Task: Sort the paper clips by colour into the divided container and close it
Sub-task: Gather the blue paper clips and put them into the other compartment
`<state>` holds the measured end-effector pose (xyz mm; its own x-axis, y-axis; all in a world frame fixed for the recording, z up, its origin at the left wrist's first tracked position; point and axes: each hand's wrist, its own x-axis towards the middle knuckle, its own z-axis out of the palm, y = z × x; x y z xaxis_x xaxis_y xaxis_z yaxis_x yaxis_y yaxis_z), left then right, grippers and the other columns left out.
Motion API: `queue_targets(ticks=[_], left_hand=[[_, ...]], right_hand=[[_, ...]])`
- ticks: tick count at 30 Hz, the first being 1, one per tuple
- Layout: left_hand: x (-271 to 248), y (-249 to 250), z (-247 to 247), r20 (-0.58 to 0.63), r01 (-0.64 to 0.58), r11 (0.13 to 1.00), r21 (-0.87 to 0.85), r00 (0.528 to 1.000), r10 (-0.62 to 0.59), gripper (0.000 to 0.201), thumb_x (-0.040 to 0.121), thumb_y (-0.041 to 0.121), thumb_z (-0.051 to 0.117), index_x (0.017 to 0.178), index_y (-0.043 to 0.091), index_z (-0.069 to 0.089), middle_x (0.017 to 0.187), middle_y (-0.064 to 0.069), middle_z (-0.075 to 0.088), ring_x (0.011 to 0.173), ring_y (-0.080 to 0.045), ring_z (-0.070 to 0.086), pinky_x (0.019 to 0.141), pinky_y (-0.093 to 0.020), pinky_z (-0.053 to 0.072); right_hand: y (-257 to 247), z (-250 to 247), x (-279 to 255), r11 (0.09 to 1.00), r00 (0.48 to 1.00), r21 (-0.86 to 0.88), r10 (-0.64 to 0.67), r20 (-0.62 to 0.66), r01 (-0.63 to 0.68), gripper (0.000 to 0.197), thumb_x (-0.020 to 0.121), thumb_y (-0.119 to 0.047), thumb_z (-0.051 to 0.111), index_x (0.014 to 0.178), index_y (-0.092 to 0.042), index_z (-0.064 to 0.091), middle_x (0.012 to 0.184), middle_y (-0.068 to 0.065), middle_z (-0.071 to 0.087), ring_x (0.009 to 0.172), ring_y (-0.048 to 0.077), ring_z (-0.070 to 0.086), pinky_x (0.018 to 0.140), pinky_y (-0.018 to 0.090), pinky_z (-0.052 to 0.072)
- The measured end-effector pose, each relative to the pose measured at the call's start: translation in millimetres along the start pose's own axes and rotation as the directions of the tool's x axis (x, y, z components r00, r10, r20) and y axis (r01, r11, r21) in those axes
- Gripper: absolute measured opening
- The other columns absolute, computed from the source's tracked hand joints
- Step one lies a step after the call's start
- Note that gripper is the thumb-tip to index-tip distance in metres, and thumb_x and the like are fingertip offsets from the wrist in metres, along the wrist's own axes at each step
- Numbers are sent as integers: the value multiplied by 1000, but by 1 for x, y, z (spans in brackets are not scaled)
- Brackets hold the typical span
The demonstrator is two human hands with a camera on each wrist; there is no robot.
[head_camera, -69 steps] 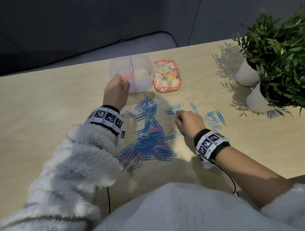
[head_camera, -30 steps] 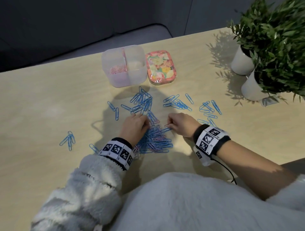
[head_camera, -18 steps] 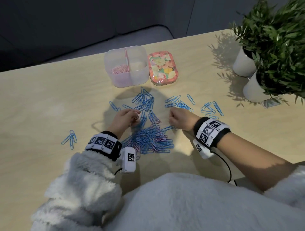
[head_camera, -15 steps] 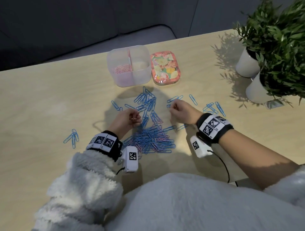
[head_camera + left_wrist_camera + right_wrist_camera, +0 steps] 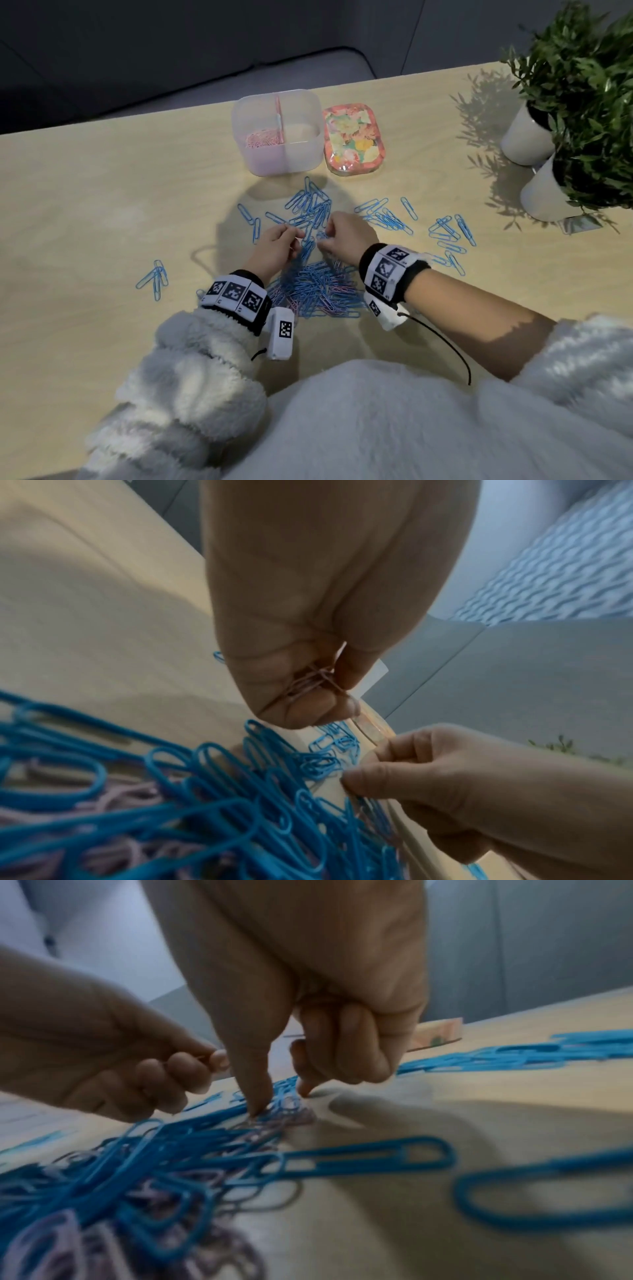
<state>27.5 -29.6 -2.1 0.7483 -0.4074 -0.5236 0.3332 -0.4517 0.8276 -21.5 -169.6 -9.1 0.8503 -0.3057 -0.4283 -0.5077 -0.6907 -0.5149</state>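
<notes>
Left hand point(image 5: 275, 245) grips pink clips point(image 5: 308, 684), right hand point(image 5: 346, 240) pinches at mixed pile point(image 5: 318, 287) lying 6 o'clock of both, clip axes random, open container point(image 5: 277, 132) at 12.

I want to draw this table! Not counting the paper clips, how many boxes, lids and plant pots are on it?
Divided container: 1
Flowery lid: 1
White plant pots: 2
Total: 4

Left hand point(image 5: 308, 631) pinches pink clips point(image 5: 308, 683) – several, seemingly; right hand point(image 5: 462, 791) beside, over blue-pink pile point(image 5: 205, 804).
</notes>
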Motion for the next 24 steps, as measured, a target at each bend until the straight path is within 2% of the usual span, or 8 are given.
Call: queue_targets(ticks=[2, 5, 8, 11, 14, 17, 21, 24], left_hand=[[0, -1, 1, -22, -52, 990, 130, 998, 55, 24, 95, 19, 43, 76, 13, 56, 61, -1, 46, 51, -9, 46, 50, -22, 34], [2, -4, 0, -29, -137, 933, 332, 987, 156, 21, 88, 30, 56, 72, 16, 55, 61, 3, 46, 60, -16, 46, 60, -29, 36], [3, -2, 4, -4, -184, 835, 519, 976, 218, 5, 83, 22, 61, 79, 19, 61, 58, 6, 41, 60, -16, 42, 56, -28, 32], [4, 4, 8, 64, -251, 704, 664, 958, 280, 12, 84, 21, 61, 95, 19, 65, 66, 4, 42, 67, -17, 43, 62, -30, 36], [5, 8, 10, 145, -296, 610, 735, 947, 285, 13, 80, 24, 65, 92, 21, 65, 77, 4, 49, 76, -17, 50, 64, -27, 37], [4, 7, 12, 172, -289, 529, 798, 950, 260, 10, 78, 25, 67, 86, 21, 64, 90, 2, 60, 86, -19, 57, 70, -30, 43], [2, 5, 10, 181, -273, 582, 766, 960, 213, 8, 81, 19, 64, 86, 14, 62, 92, -5, 65, 89, -25, 59, 74, -33, 45], [4, 6, 2, 62, -219, 614, 758, 962, 267, 8, 84, 16, 59, 91, 12, 61, 88, -4, 57, 88, -25, 57, 71, -31, 40]], right_hand=[[4, -1, 3, 987, 999, 157, 25, 33, -30, 9, 78, -16, 63, 70, -12, 61, 65, 1, 57, 64, 19, 54, 66, 31, 44], [9, -5, 4, 959, 999, 280, 32, 29, -39, 22, 76, -3, 52, 55, -5, 58, 54, 10, 48, 52, 20, 43, 57, 30, 40], [23, -19, 5, 955, 998, 293, 55, -42, -40, 19, 82, -7, 54, 66, -1, 63, 54, 5, 49, 52, 14, 44, 52, 22, 39], [41, -35, 7, 917, 973, 388, 169, -155, -98, 9, 81, -12, 57, 74, -12, 63, 58, 0, 51, 63, 19, 51, 64, 29, 43], [40, -35, -2, 975, 968, 200, 136, -213, -93, 10, 80, -14, 56, 82, -21, 63, 74, 2, 61, 78, 25, 58, 72, 30, 44], [30, -24, -15, 1000, 990, 0, -14, -144, 14, 16, 80, -15, 56, 90, -20, 66, 89, 3, 63, 96, 26, 59, 77, 30, 42], [27, -15, -19, 994, 998, -83, -69, -6, 68, 21, 79, -25, 67, 100, -25, 69, 106, -1, 64, 106, 22, 59, 78, 26, 38], [29, -13, -21, 979, 992, -161, -128, -13, 125, 23, 83, -30, 64, 106, -29, 69, 114, -2, 67, 111, 21, 58, 83, 28, 41]])
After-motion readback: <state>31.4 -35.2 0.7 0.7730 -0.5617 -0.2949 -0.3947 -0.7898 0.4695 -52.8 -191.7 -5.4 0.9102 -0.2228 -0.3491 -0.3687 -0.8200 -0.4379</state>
